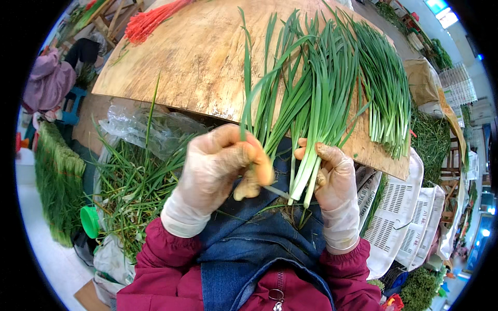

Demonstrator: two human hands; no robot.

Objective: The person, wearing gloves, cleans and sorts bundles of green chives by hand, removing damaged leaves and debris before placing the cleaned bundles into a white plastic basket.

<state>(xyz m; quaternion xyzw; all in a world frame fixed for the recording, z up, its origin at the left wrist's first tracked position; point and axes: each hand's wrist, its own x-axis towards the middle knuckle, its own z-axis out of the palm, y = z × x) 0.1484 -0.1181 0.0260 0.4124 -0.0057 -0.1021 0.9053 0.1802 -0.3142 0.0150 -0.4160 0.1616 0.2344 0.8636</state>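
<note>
My right hand (336, 179), in a thin whitish glove, is closed around the white lower ends of several garlic chives (309, 173). Their long green leaves stretch away over the wooden board. My left hand (210, 166), gloved too, has its fingers curled together in front of the denim apron (259, 243). A green leaf rises from between its thumb and fingers, and a pale stalk end (277, 192) pokes out toward the held bunch. The fingertips of this hand are slightly blurred. A neat pile of garlic chives (386, 98) lies on the board to the right.
The worn wooden board (192, 62) carries a heap of red ties (153, 23) at its far left. Below it on the left sit loose green trimmings (137, 186) and clear plastic (150, 129). Printed white sacks (397, 223) stand at the right. A tall green bundle (57, 181) leans farther left.
</note>
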